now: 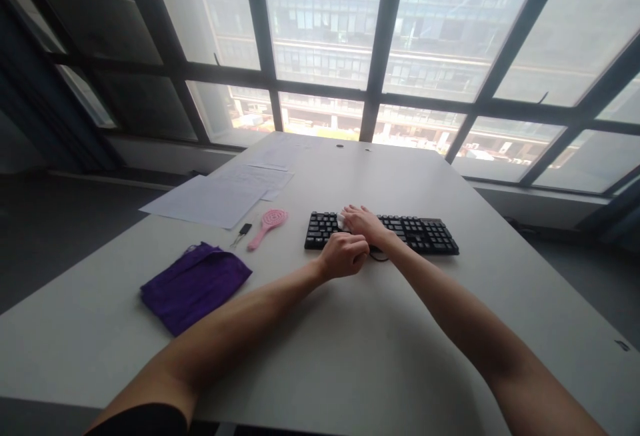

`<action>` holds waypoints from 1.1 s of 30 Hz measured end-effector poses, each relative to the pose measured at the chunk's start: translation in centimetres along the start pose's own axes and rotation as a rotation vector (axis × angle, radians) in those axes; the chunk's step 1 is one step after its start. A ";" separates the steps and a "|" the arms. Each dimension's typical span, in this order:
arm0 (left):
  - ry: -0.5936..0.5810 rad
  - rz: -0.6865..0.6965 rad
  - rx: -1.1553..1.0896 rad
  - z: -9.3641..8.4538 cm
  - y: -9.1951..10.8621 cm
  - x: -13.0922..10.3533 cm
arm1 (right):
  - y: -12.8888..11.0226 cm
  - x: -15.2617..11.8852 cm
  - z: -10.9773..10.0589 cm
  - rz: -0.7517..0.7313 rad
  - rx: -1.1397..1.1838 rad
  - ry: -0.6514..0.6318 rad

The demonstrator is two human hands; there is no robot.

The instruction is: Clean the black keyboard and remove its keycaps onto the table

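A black keyboard (427, 236) lies across the middle of the white table. Over its left half is my right hand (364, 223), palm down, holding a crumpled white tissue (343, 222) against the keys. My left hand (344, 254) is curled closed at the keyboard's front edge, beside my right wrist. Whether its fingers hold anything is hidden. A short piece of black cable (379, 258) shows in front of the keyboard. Left of the keyboard lies a pink hairbrush (271, 224), with a small black item with a pale end (243, 231) next to it.
Near my left forearm a folded purple cloth bag (197, 286) rests on the white table (400, 356). White paper sheets (210, 197) spread along the far left side. Beyond the table's far edge stand large framed windows (325, 23).
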State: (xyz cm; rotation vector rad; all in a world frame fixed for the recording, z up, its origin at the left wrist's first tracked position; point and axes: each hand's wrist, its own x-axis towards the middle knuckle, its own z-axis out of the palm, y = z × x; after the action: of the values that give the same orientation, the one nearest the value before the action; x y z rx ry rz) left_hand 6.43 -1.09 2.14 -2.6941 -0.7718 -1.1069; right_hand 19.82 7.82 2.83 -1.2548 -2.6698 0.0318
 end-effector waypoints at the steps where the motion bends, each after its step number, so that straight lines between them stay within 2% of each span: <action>1: 0.010 0.012 -0.006 0.1 0.1 0.1 | 0.0 0.0 -0.1 -0.003 -0.015 -0.010; 5: 0.074 0.048 -0.017 0.3 0.1 0.3 | -0.2 -0.7 -0.5 -0.001 -0.042 -0.032; 12: 0.191 0.076 0.002 0.4 -0.4 0.3 | -1.5 -1.4 -0.9 0.052 -0.049 0.005; 15: 0.184 0.118 -0.006 0.1 0.1 0.4 | -1.9 -1.9 -1.2 0.078 -0.054 0.011; 17: 0.183 0.147 -0.016 -0.2 0.6 0.5 | -1.9 -2.9 -1.4 0.028 -0.029 0.046; 20: 0.185 0.171 -0.017 -0.3 1.0 0.7 | -1.1 -5.5 -1.5 -0.093 0.030 0.093; 27: 0.112 0.169 0.030 0.5 1.2 0.8 | 2.0 -11.8 -1.3 -0.208 0.146 0.158; 30: 0.063 0.204 0.033 0.8 1.5 0.8 | 2.5 -12.6 -1.2 -0.160 0.149 0.192; 33: 0.019 0.253 0.014 0.9 1.7 0.8 | 2.3 -11.7 -1.1 -0.027 0.145 0.283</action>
State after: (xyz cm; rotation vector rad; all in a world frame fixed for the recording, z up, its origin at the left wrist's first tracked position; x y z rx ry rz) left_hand 8.34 -1.99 2.21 -2.6713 -0.4187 -1.0589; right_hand 29.08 0.24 1.80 -1.0890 -2.3964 0.0395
